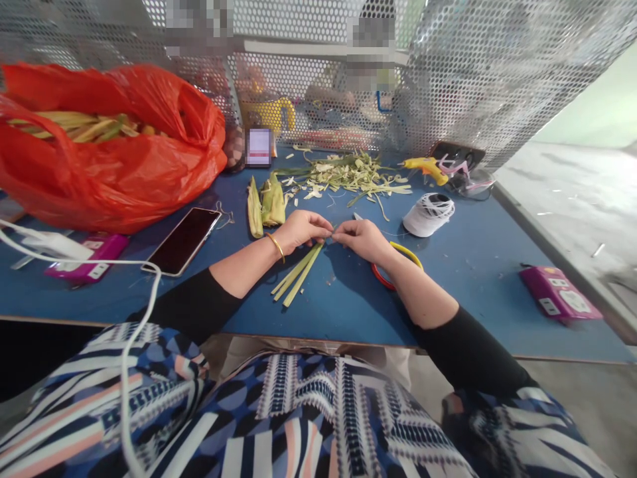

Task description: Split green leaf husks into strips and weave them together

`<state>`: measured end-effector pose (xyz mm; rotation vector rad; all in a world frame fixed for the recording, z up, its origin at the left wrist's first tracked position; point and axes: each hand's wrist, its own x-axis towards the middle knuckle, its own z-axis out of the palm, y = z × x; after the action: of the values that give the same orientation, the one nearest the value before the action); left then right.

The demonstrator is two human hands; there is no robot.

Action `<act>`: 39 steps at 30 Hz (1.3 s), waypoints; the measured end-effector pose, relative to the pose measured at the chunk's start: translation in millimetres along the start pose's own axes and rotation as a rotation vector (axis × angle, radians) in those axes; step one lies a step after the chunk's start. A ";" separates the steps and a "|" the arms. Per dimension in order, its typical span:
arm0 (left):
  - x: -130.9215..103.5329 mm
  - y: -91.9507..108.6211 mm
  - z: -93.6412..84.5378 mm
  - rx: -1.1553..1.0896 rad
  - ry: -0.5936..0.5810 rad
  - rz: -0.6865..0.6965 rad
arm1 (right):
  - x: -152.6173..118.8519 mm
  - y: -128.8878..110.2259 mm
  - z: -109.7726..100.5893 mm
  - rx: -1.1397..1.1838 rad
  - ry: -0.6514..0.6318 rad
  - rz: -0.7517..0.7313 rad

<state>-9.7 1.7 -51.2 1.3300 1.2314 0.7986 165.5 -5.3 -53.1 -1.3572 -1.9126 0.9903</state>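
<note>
My left hand, with a gold bangle at the wrist, pinches the upper end of several narrow green husk strips. Their lower ends fan out over the blue table. Fingertips of my right hand are pinched together at the same end, meeting the left ones; what lies between them is too small to make out. From a white thread spool a fine thread runs toward my right hand. Under my right wrist lie scissors with a red and yellow handle, the blade tip showing beyond the hand.
Folded husks and a pile of husk scraps lie behind my hands. At left are a red plastic bag of husks, a phone and a white cable. A yellow glue gun and purple pack are right.
</note>
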 end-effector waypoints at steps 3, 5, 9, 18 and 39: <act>1.0 -0.2 -1.3 0.049 -0.021 0.049 | 4.3 3.5 4.0 0.185 0.136 -0.017; 2.6 -0.9 -1.9 0.091 -0.030 0.094 | 6.8 5.0 7.4 0.251 0.093 -0.022; 8.8 -5.4 -4.9 0.209 -0.028 0.225 | 8.7 7.3 12.3 0.094 -0.022 -0.072; 7.6 -7.6 -0.3 0.871 0.228 0.554 | 7.1 7.6 12.5 -0.052 0.048 -0.058; 2.8 -17.9 7.5 0.926 0.349 0.788 | 11.3 10.1 12.3 0.317 0.035 0.009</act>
<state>-5.8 -0.2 -70.4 2.6133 1.4163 1.0765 157.3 4.5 -67.8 -1.1908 -1.6415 1.2066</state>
